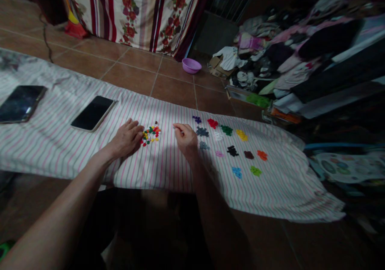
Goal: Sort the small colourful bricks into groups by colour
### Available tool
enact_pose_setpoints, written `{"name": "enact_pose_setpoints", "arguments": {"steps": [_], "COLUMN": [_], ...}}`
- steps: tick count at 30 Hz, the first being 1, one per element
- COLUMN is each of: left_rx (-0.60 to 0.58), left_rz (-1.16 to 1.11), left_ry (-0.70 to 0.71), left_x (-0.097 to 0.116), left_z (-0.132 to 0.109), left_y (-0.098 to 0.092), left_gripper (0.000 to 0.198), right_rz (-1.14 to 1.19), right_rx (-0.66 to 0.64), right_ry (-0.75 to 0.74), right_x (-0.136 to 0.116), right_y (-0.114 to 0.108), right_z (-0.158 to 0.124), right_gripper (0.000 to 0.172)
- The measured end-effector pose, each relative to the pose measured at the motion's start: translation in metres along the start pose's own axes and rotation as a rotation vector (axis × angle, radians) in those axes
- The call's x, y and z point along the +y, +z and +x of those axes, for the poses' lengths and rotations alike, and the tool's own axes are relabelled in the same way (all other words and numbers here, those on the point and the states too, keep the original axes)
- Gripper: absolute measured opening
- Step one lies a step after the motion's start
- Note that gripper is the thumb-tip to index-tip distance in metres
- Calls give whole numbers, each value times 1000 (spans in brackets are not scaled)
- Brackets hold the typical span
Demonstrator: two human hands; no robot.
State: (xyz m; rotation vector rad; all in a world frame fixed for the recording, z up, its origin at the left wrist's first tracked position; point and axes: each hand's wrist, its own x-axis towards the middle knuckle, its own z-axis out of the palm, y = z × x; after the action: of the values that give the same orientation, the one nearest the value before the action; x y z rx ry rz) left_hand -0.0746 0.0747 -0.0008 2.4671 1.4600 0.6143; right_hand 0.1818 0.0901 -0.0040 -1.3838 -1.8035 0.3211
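Observation:
A mixed cluster of small coloured pieces (151, 135), in red, yellow, green, orange and white, lies on the striped cloth (168, 170). My left hand (128, 138) rests palm down at the cluster's left edge, fingers stretched out and touching or nearly touching it. My right hand (186, 140) is between this cluster and the sorted piles, thumb and forefinger pinched together. Whatever may be in that pinch is too small to make out. Right of it lie single-colour piles, among them red (212, 123), dark green (226, 130), yellow (241, 135), black (232, 151) and light blue (236, 172).
Two dark-screened devices, a phone (93, 113) and a larger one (22, 103), lie on the cloth to the left. Beyond the far edge, a purple basin (191, 65) stands on the tiled floor. Heaped clothes (279, 45) fill the right side, behind a blue-edged chair (339, 166).

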Motion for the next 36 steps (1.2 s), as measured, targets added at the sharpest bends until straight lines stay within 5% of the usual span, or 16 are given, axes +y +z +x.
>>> {"name": "enact_pose_setpoints", "arguments": {"steps": [15,36], "left_rx": [17,-68], "left_rz": [41,21], "left_ry": [-165,-113], "left_x": [12,10], "left_z": [-4,-4], "left_y": [19,1], "left_gripper": [39,32], "right_rz": [-119,-62], "right_rx": [-247,-235], "right_ry": [-45,-34], "right_x": [-46,-50], "right_y": [56,57], "right_z": [-2,4], "right_gripper": [31,10]}}
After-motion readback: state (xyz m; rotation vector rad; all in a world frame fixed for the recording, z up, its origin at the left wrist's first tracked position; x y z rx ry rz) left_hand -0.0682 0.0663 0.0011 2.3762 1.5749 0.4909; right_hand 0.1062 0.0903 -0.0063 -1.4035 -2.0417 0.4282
